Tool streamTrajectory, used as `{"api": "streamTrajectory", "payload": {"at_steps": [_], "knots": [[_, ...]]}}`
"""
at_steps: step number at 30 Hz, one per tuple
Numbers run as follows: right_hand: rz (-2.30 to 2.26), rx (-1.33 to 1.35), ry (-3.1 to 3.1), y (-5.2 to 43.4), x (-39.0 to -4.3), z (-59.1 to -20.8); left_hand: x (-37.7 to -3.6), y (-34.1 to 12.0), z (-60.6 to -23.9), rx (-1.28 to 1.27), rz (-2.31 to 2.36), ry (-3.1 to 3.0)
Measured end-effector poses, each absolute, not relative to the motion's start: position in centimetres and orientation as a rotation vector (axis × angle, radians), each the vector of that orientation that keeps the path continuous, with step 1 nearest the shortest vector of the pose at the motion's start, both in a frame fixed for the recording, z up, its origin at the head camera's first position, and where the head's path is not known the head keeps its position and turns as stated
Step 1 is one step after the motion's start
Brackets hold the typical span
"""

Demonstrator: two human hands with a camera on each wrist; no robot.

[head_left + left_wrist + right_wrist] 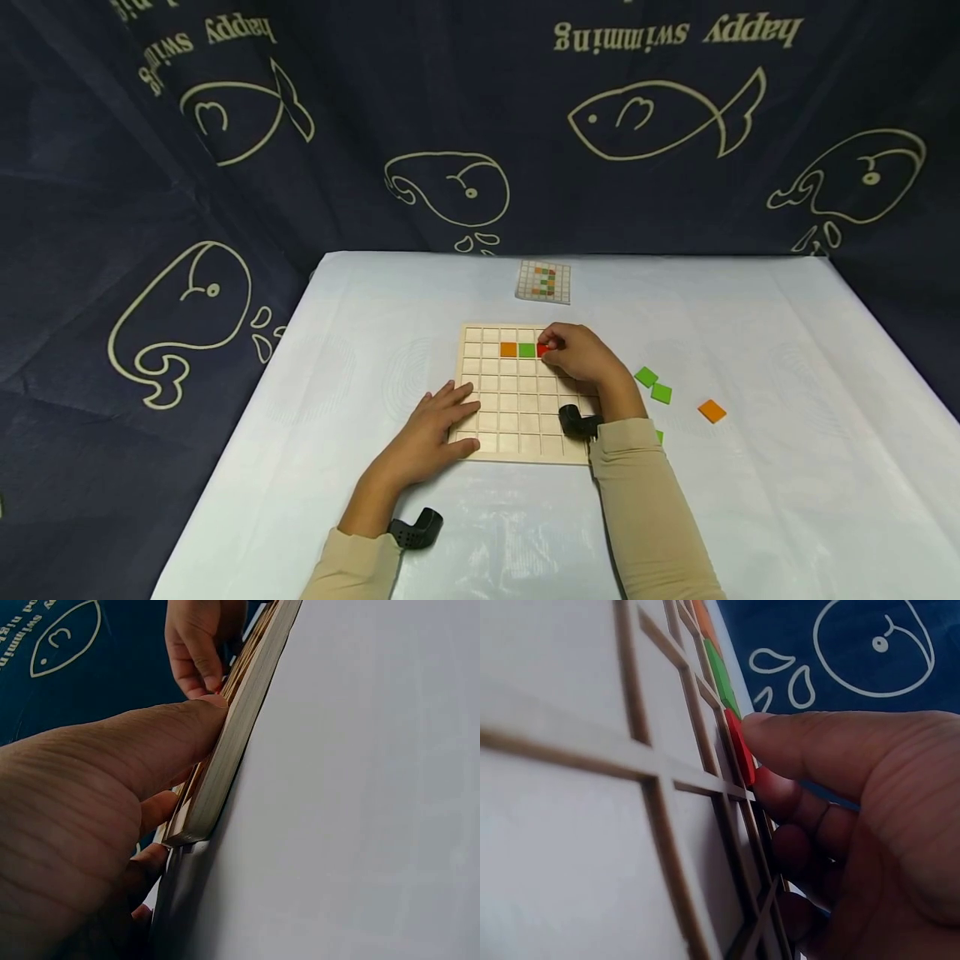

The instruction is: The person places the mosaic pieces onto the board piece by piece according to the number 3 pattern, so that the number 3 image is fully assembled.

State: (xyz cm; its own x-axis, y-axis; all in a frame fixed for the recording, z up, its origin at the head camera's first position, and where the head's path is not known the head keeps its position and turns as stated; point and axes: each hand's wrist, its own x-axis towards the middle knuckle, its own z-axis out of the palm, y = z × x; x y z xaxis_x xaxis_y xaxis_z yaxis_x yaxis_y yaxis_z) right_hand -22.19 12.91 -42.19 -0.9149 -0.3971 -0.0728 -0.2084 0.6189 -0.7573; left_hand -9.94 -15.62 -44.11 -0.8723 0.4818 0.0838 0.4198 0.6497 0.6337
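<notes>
A wooden grid board (517, 417) lies flat on the white table. Its second row holds an orange tile (508, 349), a green tile (527, 350) and a red tile (542, 350) side by side. My right hand (557, 343) reaches over the board's right side and pinches the red tile (739, 746), thumb on its edge and fingers curled behind, beside the green tile (720, 671). My left hand (442, 421) rests on the board's near left corner, fingers spread flat on top. Its thumb (165, 735) presses the board's edge (247, 712).
Two loose green tiles (646, 377) (661, 393) and an orange tile (712, 411) lie right of the board. A small pattern card (543, 281) sits beyond it. Dark fish-print curtains (225, 208) enclose the table on three sides.
</notes>
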Motion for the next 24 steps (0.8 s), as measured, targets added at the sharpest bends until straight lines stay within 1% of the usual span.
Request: {"api": "streamTrajectory", "payload": {"at_steps": [15,18,24], "knots": [[-1.211,-0.502,2.622,13.5,-21.8,-42.1,-9.9,-15.5,-44.2,0.727,1.039,2.752],[-1.255,-0.499,2.624,14.0,-21.4,-41.9,-9.9,-15.5,-44.3,0.733,1.037,2.759],[-1.323,-0.410,2.632,16.1,-20.5,-41.4,-10.0,-15.6,-44.2,0.734,1.004,2.765]]}}
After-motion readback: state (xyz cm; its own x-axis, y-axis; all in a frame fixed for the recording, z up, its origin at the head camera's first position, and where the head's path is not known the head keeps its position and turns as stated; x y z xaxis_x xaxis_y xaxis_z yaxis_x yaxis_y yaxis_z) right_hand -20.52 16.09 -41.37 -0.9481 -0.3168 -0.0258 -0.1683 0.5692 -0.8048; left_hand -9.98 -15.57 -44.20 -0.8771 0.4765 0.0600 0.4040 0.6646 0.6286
